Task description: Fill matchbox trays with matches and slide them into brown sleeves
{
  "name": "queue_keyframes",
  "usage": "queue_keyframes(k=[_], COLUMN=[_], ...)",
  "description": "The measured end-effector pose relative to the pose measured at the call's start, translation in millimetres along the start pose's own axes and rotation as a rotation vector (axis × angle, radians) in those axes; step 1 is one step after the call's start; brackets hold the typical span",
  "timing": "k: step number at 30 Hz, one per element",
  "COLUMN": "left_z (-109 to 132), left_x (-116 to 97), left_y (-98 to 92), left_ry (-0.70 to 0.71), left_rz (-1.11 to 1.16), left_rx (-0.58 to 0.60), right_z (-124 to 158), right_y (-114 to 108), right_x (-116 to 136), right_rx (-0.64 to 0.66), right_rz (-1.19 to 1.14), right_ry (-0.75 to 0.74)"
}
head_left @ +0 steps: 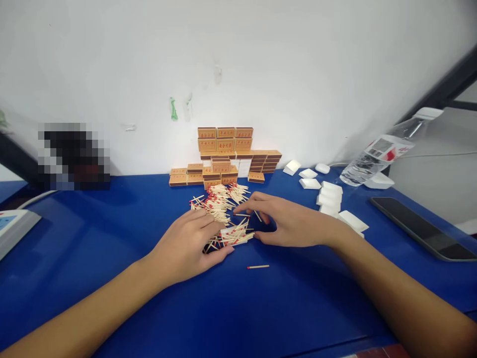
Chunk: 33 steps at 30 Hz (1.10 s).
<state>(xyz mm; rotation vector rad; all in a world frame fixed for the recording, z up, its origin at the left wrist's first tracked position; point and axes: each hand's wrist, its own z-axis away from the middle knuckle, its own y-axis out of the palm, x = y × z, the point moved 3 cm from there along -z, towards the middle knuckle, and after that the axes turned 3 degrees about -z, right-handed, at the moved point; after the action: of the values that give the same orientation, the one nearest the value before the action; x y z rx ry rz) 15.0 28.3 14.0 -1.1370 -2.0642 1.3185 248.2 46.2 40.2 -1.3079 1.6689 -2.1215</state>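
A loose heap of red-tipped matches (pixel 221 204) lies on the blue table (pixel 112 233). My left hand (pixel 192 246) rests on the heap's near left side, fingers curled around a bundle of matches and a small white tray (pixel 233 233). My right hand (pixel 286 221) lies at the heap's right, fingers stretched toward the matches, fingertips touching a few. A single match (pixel 258 267) lies apart, nearer to me.
Orange matchboxes (pixel 225 154) are stacked against the white wall. White inner trays (pixel 330 196) lie at the right, with a plastic bottle (pixel 380 154) on its side and a black phone (pixel 423 227). A white device (pixel 13 226) sits at the left edge.
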Motion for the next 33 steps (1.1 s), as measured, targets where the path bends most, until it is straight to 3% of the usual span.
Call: queue_keyframes(k=[14, 21, 28, 33], left_z=[-0.2, -0.2, 0.0, 1.0], left_x=[-1.0, -1.5, -1.7, -1.3], left_y=[0.7, 1.0, 0.8, 0.7], left_ry=[0.005, 0.005, 0.014, 0.007], left_rz=[-0.024, -0.019, -0.019, -0.025], left_rx=[0.009, 0.012, 0.001, 0.012], right_z=[-4.3, 0.1, 3.6, 4.9], right_y=[1.8, -5.8, -15.6, -11.9], right_x=[4.6, 5.2, 4.8, 8.0], right_rx=[-0.009, -0.015, -0.084, -0.016], right_rz=[-0.01, -0.029, -0.009, -0.032], right_ry=[-0.051, 0.078, 0.063, 0.054])
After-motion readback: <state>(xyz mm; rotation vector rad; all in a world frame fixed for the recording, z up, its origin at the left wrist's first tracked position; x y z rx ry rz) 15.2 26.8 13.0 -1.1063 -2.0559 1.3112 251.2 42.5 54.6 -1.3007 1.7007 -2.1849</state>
